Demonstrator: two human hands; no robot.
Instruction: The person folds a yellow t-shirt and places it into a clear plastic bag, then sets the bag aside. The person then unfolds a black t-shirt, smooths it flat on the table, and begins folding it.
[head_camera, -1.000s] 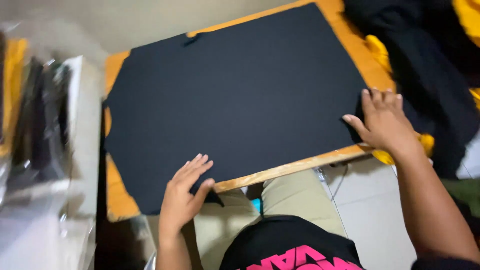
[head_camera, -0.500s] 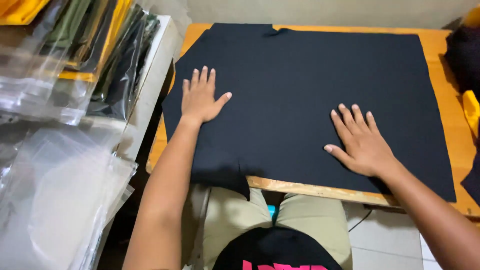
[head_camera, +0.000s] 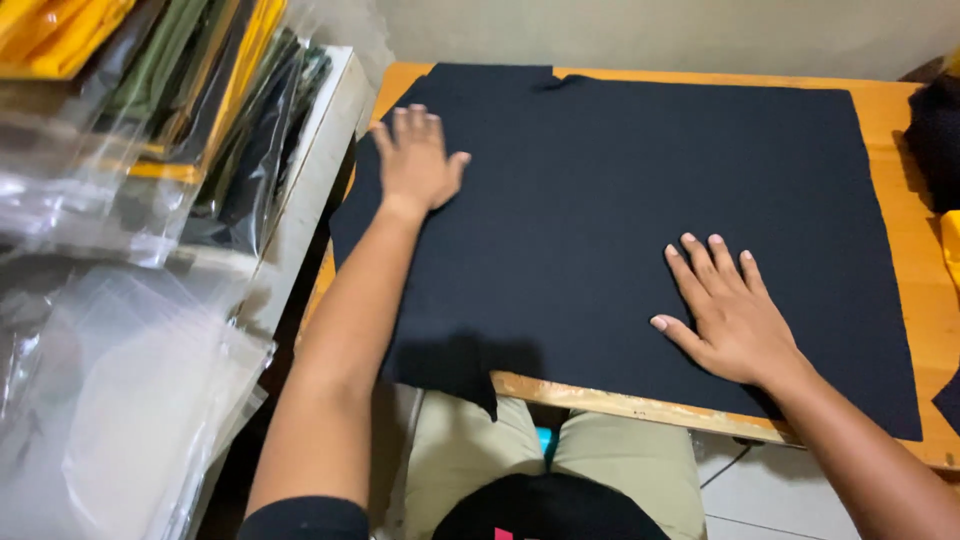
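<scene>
- Your black cloth (head_camera: 610, 210) already lies spread flat across the wooden bench (head_camera: 905, 250), covering nearly all of it, from the left edge almost to the right edge.
- Your left hand (head_camera: 418, 160) lies flat, palm down with the fingers spread, on the cloth near the bench's far left corner.
- Your right hand (head_camera: 730, 310) is also flat and spread, pressing the cloth close to the near edge, toward the right side.
- Neither hand pinches or lifts anything; both just rest on the fabric.
- As I judge it, the laying-out is largely done: the middle of the cloth looks smooth, with no creases I can make out.
- What looks unfinished: a flap of cloth hangs over the near edge toward the left corner, above your lap, and the far edge shows a small notch or fold near the far left corner.
- The cloth is plain, matte and dark; its outline is roughly square.
- Clear plastic bags (head_camera: 110, 400) lie off the left edge.
</scene>
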